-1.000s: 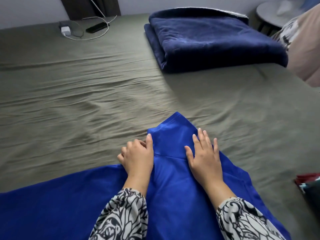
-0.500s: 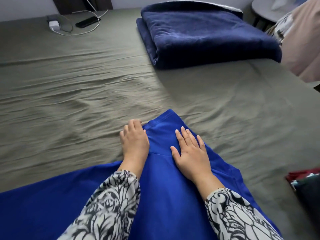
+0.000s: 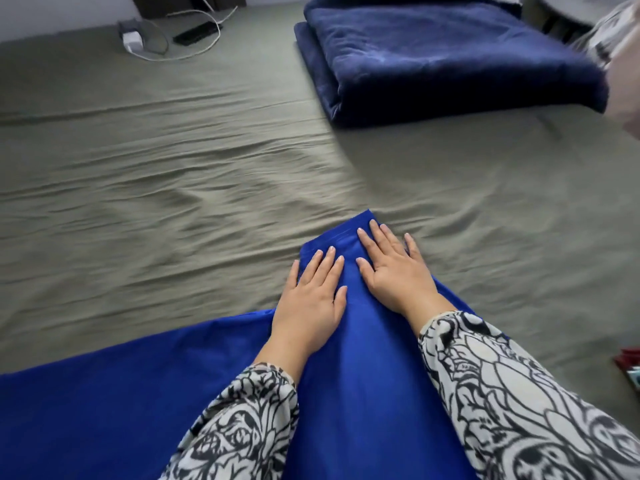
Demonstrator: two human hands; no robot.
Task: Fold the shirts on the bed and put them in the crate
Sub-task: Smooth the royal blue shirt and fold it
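Shirt: the blue shirt (image 3: pixel 363 393) lies on the bed (image 3: pixel 173 202) at its near edge, one narrow end pointing toward the middle of the bed, the rest spreading left along the near edge.
Left hand: the left hand (image 3: pixel 308 303) lies flat on the shirt, fingers straight and spread, pressing the cloth down.
Right hand: the right hand (image 3: pixel 394 271) lies flat just beside it on the narrow end, fingers spread, gripping nothing.
Done: by the look of it, one part is laid over and is being smoothed.
Left: the wide part at the left is unfolded; the shirt needs more folds.
Crate: not clearly in view; something red shows at the right edge, too little to name.
Other shirts: none visible.
Elsewhere: a folded navy blanket (image 3: pixel 450 57) at the far right corner; a charger (image 3: pixel 133 41) with cable at the far left.
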